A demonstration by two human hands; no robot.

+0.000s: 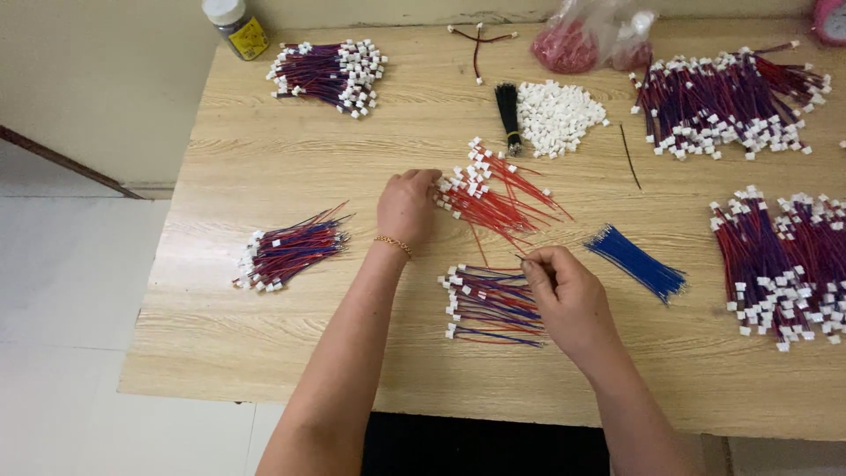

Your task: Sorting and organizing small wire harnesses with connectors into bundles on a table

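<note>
Left hand (407,207) rests curled, fingertips touching the red wires (493,198) just right of it. Right hand (568,300) is pinched shut on a thin wire, barely visible. Wires judged light, limp, tangle-prone; best taken by the white plug. One mixed bundle (489,304) lies just left of the right hand; one blue bundle (636,261) lies to its right.

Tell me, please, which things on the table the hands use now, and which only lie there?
In use:
left hand on red wires
right hand beside red-blue wires

Lying about:
blue wires
white connectors
jar
plastic bag
</note>
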